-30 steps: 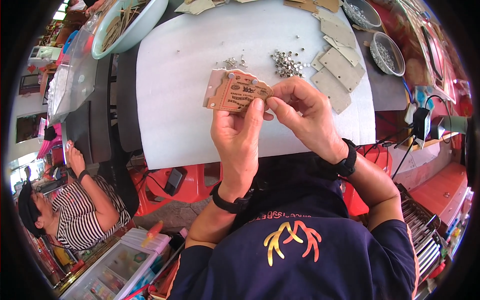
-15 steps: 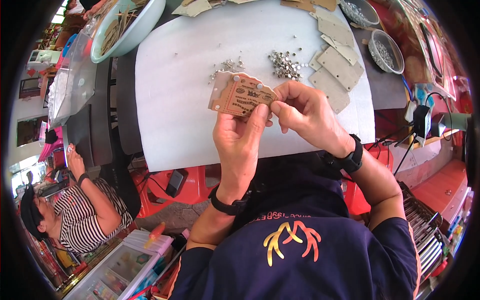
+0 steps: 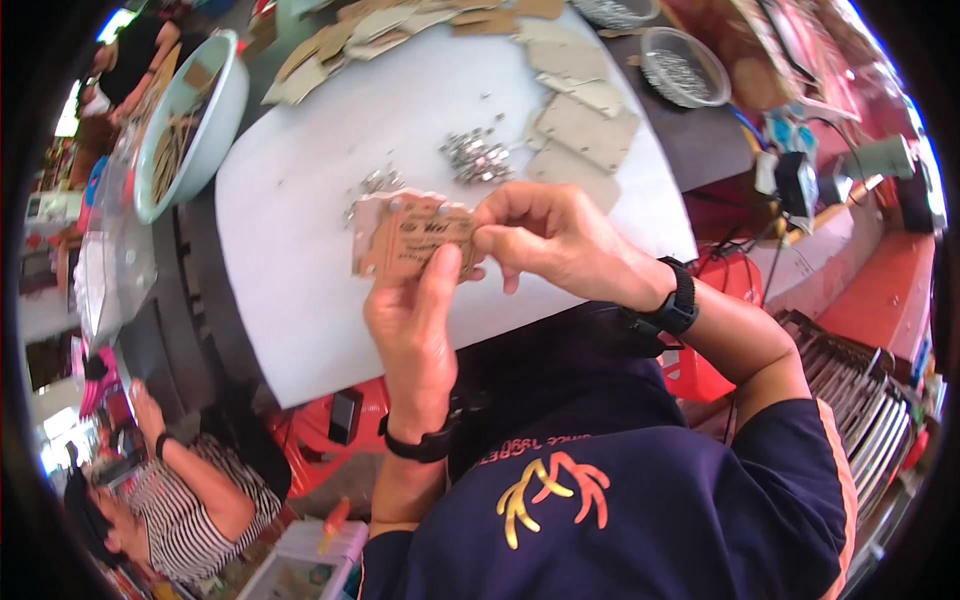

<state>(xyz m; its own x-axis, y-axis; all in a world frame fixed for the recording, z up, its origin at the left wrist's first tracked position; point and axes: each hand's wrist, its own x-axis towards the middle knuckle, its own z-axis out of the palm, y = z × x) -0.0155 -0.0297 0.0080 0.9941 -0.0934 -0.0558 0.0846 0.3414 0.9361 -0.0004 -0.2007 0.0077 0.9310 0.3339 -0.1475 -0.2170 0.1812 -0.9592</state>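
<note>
My left hand [image 3: 415, 325] holds a flat brown printed panel [image 3: 405, 235] with a wavy upper edge, its thumb lying across the face. Small round metal studs show along the panel's edges. My right hand [image 3: 545, 240] is closed in a pinch at the panel's right edge; anything small between those fingertips is hidden. Just beyond the panel lie a heap of small shiny metal caps [image 3: 476, 156] and, further left, a looser pile of small metal pieces [image 3: 382, 181]. All of this is above or on a white sheet [image 3: 310, 300] covering the table.
Pale flat panels with holes [image 3: 590, 130] overlap at the right; more brown panels [image 3: 370, 30] line the far edge. A clear bowl of metal pieces [image 3: 685, 68] stands far right, a pale blue basin [image 3: 232, 110] far left. A person in stripes [image 3: 205, 500] sits at left.
The view has turned and shifted, so the table now appears tilted, with the hands further left in it. My hands keep their grip on the printed panel, which blurs slightly.
</note>
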